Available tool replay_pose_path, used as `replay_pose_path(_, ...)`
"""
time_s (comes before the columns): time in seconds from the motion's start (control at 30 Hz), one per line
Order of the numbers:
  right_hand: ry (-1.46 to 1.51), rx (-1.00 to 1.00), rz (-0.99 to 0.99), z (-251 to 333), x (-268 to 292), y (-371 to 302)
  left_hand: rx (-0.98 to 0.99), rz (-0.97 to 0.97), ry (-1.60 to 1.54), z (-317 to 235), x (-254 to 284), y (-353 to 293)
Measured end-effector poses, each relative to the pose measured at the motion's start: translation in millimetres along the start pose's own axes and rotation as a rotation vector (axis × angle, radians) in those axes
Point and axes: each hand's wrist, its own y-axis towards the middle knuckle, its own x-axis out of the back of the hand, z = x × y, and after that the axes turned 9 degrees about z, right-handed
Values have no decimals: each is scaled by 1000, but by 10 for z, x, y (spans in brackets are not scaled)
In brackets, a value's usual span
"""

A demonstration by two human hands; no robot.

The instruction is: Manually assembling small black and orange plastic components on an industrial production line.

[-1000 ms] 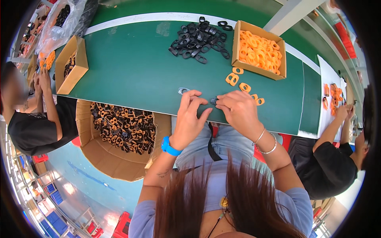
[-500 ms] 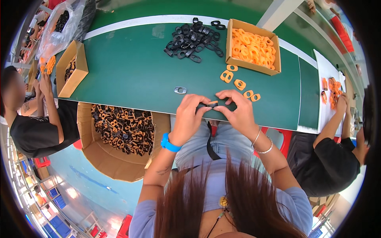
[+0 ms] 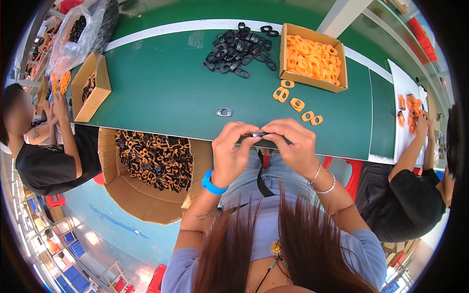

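Note:
Both hands meet over the near edge of the green table [image 3: 161, 93]. Between the fingertips of my left hand [image 3: 232, 145] and my right hand [image 3: 294, 143] is a small black oval part [image 3: 259, 134], pinched from both sides. The fingers cover most of it, and whether an orange piece is joined to it cannot be seen. Just beyond my left hand lies a shiny oval ring piece [image 3: 223, 112], flat on the table. Several loose orange oval rings [image 3: 297, 104] lie beyond my right hand.
A heap of black oval rings [image 3: 239, 51] lies at the far middle, beside a cardboard box [image 3: 312, 84] of orange rings. A large round carton [image 3: 141, 207] of black-and-orange parts stands below the table's edge at left. Co-workers [image 3: 49, 161] [image 3: 410, 205] sit on both sides.
My fingers have closed in tighter around the part, with my right hand shifted slightly left. The orange strip visible on it before is now out of sight. The view has shifted slightly.

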Motion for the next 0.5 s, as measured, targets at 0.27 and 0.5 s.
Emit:
replay_pose_path(0.27,119,-142,325,-103,94,176,137,37,117,82,325,-55)
replay_pose_path(0.5,-588,34,71,-512,347,389,238,-66,566,470,1012,153)
